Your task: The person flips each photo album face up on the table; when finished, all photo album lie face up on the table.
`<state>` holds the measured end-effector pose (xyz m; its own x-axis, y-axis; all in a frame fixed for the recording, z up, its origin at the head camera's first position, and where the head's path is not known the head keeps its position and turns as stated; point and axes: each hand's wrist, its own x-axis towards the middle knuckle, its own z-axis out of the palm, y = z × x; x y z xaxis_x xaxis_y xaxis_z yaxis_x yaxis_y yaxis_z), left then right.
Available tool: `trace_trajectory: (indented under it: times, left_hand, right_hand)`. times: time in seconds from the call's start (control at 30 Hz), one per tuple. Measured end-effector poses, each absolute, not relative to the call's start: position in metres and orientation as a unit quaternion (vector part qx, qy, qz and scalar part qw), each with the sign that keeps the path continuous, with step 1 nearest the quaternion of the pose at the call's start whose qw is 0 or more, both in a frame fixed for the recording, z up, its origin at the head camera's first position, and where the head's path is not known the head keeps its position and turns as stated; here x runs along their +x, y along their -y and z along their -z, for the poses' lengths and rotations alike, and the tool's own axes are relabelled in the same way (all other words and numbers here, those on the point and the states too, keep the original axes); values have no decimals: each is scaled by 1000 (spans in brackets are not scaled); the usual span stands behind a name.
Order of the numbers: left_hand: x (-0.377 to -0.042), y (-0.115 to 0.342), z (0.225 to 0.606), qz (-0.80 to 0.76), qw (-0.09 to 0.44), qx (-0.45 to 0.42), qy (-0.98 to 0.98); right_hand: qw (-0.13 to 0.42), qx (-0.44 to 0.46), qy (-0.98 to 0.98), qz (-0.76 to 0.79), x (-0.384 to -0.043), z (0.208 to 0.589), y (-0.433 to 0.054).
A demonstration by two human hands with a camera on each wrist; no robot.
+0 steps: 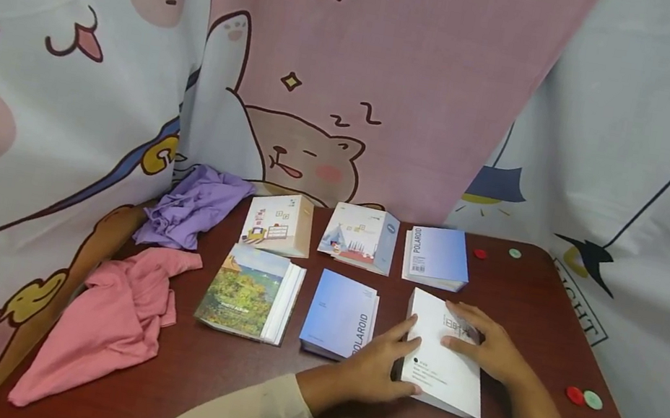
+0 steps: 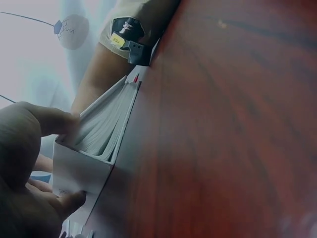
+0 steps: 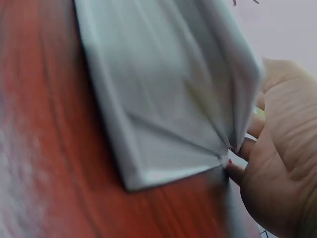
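A thick white photo album [image 1: 441, 372] lies at a slant on the dark wooden table, with dark lettering on its cover. My left hand [image 1: 372, 365] holds its left side, fingers along the spine and thumb by the near corner. In the left wrist view the album's white spine [image 2: 79, 166] and fanned pages show between covers. At the upper right of the cover, my right hand [image 1: 491, 343] grips the far edge, its thumb lying on the cover. The right wrist view is blurred; the fingers [image 3: 247, 146] there meet a corner of the album [image 3: 163, 99].
Beside it lies a blue Polaroid album [image 1: 335, 311], then a landscape-cover album [image 1: 246, 290]. Behind stand a room-picture album [image 1: 273, 225], a tent-picture album [image 1: 354, 234] and another blue album [image 1: 443, 252]. Pink cloth [image 1: 114, 313], purple cloth [image 1: 194, 205] and red discs [image 1: 574, 395] sit around.
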<state>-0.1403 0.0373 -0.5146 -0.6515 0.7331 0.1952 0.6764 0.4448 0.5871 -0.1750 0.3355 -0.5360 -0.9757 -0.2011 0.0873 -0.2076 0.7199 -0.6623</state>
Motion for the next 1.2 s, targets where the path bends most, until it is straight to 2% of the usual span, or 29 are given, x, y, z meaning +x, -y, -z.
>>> trace_trajectory:
  times: [0.27,0.53,0.73,1.2]
  left_hand:
    - [-140,-40,523,-331,40,404,-852]
    - [-137,-43,522,-321,27,403,-857]
    - [-138,-42,521,-314,22,401,-860]
    - [-144,-38,510,-319,74,381,-865]
  right_hand:
    - [21,149,915,-374,-174,539,-339]
    - [50,155,916,-368,-174,542,-338]
    - [50,158,912,-376,-174,542,-338]
    - [35,154,912,-378,-175,534,-334]
